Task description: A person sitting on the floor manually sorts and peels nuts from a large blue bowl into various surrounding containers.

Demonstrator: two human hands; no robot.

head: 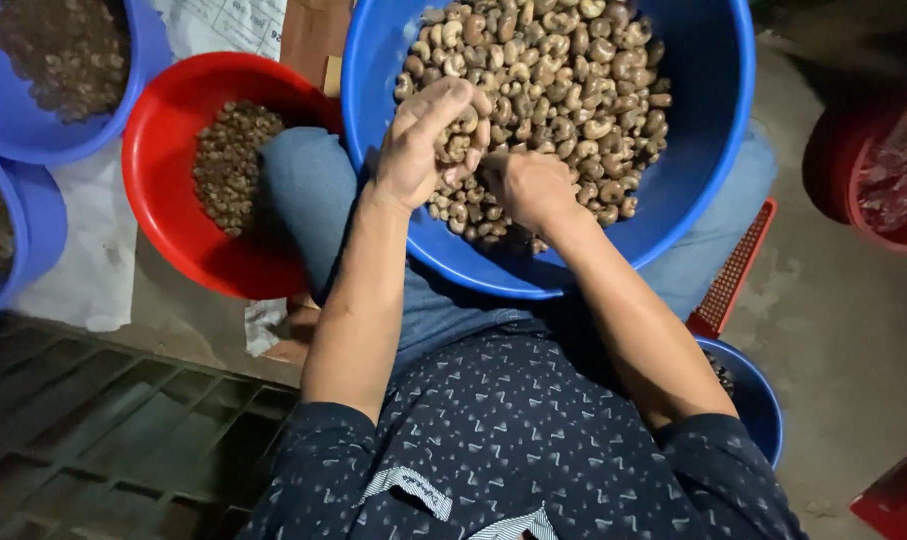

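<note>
A large blue basin [713,110] rests on my lap, filled with pale curved cashew nuts [563,70]. My left hand [423,150] is cupped over the near edge of the pile, holding a small handful of nuts between thumb and fingers. My right hand [528,185] sits just beside it, fingers curled down into the nuts at the basin's near side; what it grips is hidden. Both hands nearly touch.
A red basin [163,200] with darker nuts stands left of my knee. Two blue basins [143,60] [38,230] sit at the far left on white sheets. A small blue tub [758,400] and a red crate [733,270] lie right. A red bucket [873,170] stands far right.
</note>
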